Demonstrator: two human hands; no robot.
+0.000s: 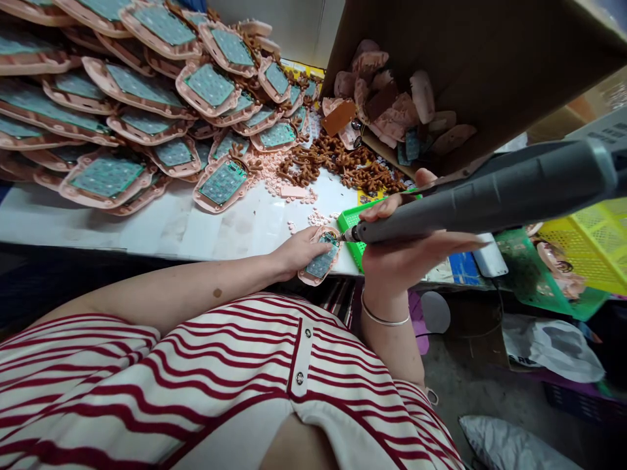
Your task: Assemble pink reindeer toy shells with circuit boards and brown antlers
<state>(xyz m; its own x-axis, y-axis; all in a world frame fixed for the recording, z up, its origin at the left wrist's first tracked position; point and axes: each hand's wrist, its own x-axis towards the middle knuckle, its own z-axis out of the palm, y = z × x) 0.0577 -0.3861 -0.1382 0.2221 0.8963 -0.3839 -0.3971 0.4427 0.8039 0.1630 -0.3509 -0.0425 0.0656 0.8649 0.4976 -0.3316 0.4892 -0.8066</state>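
My left hand (pixel 300 250) grips a pink plastic housing (pixel 313 277) with a green circuit board (pixel 321 261) in it, at the table's front edge. The thumb lies over the board. In my right hand (pixel 396 261) is a grey electric screwdriver (pixel 470 192), held nearly level. Its tip reaches the upper right end of the housing; whether it sits in a screw is too small to tell. A bright green tray (pixel 349 219) stands just behind the tip, partly hidden by my right hand.
Stacked housings with boards (pixel 105 173) fill the left. Brown antler-shaped parts (pixel 343 163) and small pink pieces (pixel 272 170) lie mid-table. An open cardboard box (pixel 470 59) holding pink shells (pixel 424 94) stands back right. A yellow basket (pixel 588 228) is at far right.
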